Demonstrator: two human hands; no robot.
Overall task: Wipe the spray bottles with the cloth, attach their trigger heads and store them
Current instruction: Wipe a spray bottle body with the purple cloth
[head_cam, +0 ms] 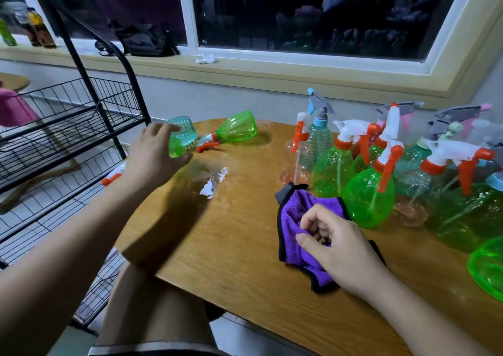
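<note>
The bottle (pixel 177 147), green and translucent, is lying on its side near the far left edge of the table (pixel 231 260). A teal ribbed bottle (pixel 185 129) is lying just behind it. Whether either has a head fitted cannot be told.

The left hand (pixel 153 153) is hovering over the green bottle with its fingers spread and the thumb held apart below. Contact cannot be confirmed.

The right hand (pixel 336 245) is resting on the purple cloth (pixel 292 217) near the front of the table, its fingers curled in and bunching the fabric.

Handling, as a judgement:
- The bottle is looking empty, so it is likely light.
- It is thin plastic, and a hard squeeze is likely to dent it.
- A puddle (pixel 212 184) is shining close by, so the wall may be wet and slippery.
- Round and on its side, it is liable to roll off the edge.
- Take hold around the waist, thumb opposing fingers.

Further right, a second green bottle (pixel 239 130) is lying down with its head (pixel 206 143) attached. Many upright bottles (pixel 353 165) are crowding the right side. A wire rack (pixel 81 116) is standing to the left.
</note>
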